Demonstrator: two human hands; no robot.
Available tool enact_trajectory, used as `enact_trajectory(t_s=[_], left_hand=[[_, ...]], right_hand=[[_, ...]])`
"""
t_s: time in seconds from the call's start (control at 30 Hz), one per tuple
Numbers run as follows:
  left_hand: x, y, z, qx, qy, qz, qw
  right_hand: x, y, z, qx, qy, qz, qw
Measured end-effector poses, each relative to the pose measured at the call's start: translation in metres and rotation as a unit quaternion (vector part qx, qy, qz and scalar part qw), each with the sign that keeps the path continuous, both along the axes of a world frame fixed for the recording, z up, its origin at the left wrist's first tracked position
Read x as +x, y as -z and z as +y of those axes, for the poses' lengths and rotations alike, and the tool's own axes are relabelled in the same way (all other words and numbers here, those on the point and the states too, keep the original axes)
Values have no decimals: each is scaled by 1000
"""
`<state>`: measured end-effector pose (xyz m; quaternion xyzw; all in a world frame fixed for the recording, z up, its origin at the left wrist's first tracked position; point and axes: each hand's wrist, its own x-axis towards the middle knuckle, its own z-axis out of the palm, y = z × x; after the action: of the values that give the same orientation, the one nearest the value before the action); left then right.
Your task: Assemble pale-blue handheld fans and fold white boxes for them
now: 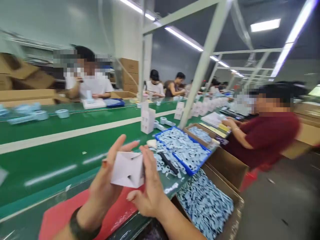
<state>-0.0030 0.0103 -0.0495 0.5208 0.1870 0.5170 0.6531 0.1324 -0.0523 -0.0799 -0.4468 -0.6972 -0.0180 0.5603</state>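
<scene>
A small white paper box (127,168) is held upright between my two hands, its folded end facing me, with two dark gaps in it. My left hand (103,181) presses against its left side, fingers stretched upward; a dark band circles that wrist. Flat along the opposite side lies my right hand (151,181), thumb bent in below the box. Under both hands a red mat (65,210) covers the bench edge. To the right, a black-handled tool (168,163) rests among loose light-blue plastic parts.
A blue tray (185,146) and a cardboard carton (207,200) hold many light-blue parts. A white box (147,118) stands on the green conveyor (50,160). A metal post (200,73) rises behind the tray. A person in a dark red shirt (272,136) sits at right; others work opposite.
</scene>
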Motion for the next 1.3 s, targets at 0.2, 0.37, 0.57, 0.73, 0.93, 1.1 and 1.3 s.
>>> enact_trajectory(t_s=[0.2,0.37,0.57,0.73,0.93,1.1,1.3], left_hand=[[-10,11,-3,206,-116,187,953],[-25,17,36,161,-313,131,927],[-10,29,52,-69,-191,-89,975],[-8,66,86,-143,-199,-85,966],[-17,92,103,-152,-196,55,967],[-13,72,82,-52,-171,156,972],[-116,25,21,195,-223,452,842]], right_hand=[[8,-17,-4,21,-23,37,999],[-36,27,7,-56,-59,261,962],[-71,37,60,-202,-325,548,744],[-49,2,154,-188,-160,482,841],[-6,13,253,-314,197,206,906],[5,39,263,-416,217,186,863],[-20,36,196,-394,146,116,900]])
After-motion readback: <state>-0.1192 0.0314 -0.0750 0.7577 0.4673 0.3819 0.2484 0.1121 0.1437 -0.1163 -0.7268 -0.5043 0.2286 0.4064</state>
